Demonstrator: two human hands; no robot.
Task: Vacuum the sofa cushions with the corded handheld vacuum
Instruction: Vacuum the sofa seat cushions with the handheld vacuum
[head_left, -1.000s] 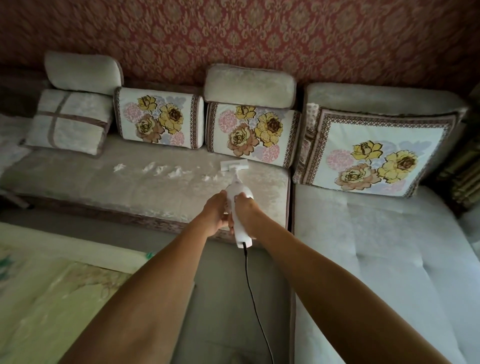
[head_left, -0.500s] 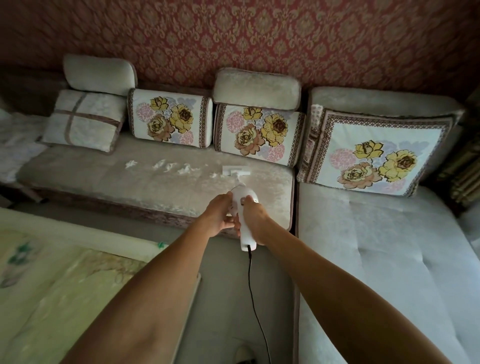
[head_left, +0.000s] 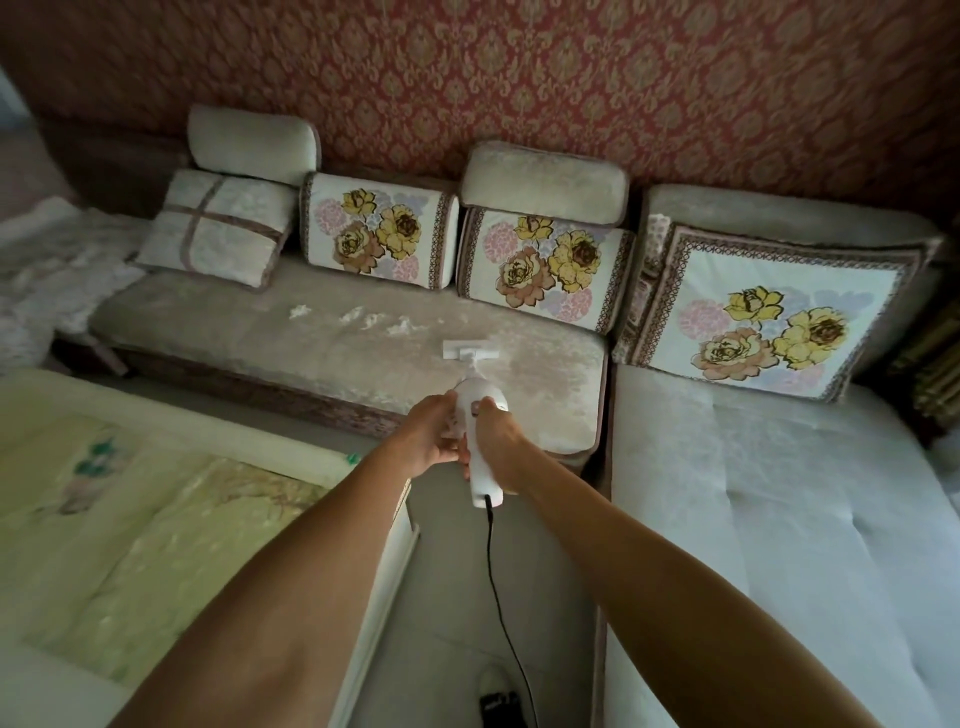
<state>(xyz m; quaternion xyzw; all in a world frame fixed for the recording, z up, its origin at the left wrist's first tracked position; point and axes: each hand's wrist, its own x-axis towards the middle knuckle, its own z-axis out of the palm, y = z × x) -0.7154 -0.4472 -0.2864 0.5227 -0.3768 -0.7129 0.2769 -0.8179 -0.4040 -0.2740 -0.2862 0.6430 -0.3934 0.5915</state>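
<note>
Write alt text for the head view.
Both hands, left hand and right hand, grip a white corded handheld vacuum, its nozzle on a beige seat cushion. White scraps lie left of it; floral pillows line the back.

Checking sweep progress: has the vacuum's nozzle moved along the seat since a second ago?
Yes. The vacuum has shifted left: its nozzle sits closer to the white crumbs, judged against the floral cushion behind.

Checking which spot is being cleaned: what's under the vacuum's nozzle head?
The nozzle head lies on the beige seat cushion, right of the white scraps. Whether any scrap sits beneath it cannot be seen; the head covers that patch.
</note>
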